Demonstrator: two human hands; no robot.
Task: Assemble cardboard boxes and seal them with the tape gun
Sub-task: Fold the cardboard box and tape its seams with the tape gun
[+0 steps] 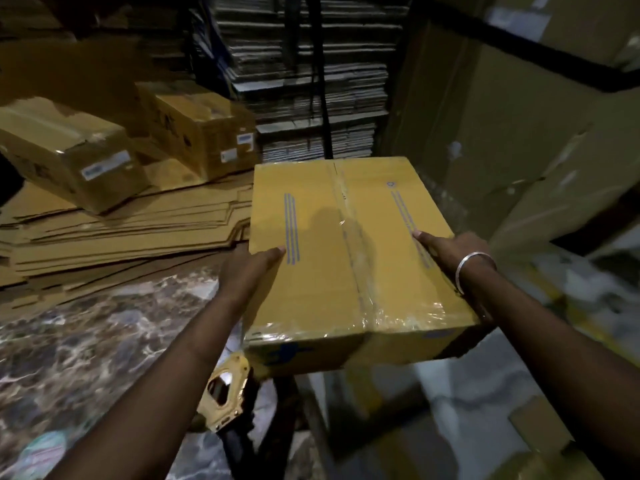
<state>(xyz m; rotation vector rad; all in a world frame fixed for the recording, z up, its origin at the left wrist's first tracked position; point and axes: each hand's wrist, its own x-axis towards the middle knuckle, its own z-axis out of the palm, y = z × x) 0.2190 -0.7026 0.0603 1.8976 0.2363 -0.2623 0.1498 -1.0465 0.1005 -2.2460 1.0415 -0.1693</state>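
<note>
A closed yellow-brown cardboard box (332,258) is held up in front of me, its top seam sealed with clear tape along the middle and across the near edge. My left hand (249,268) grips its left side, thumb lying on the top face, fingers hidden below the edge. My right hand (446,251), with a metal bangle on the wrist, grips the right side the same way. A yellow tape gun (227,393) lies low down, beneath the box's near left corner.
A pile of flat cardboard blanks (131,230) lies to the left, with two sealed labelled boxes (72,150) (204,129) on it. Shelves of stacked flat cardboard (311,81) stand behind. Large cartons (519,150) fill the right. The floor (86,341) is marbled.
</note>
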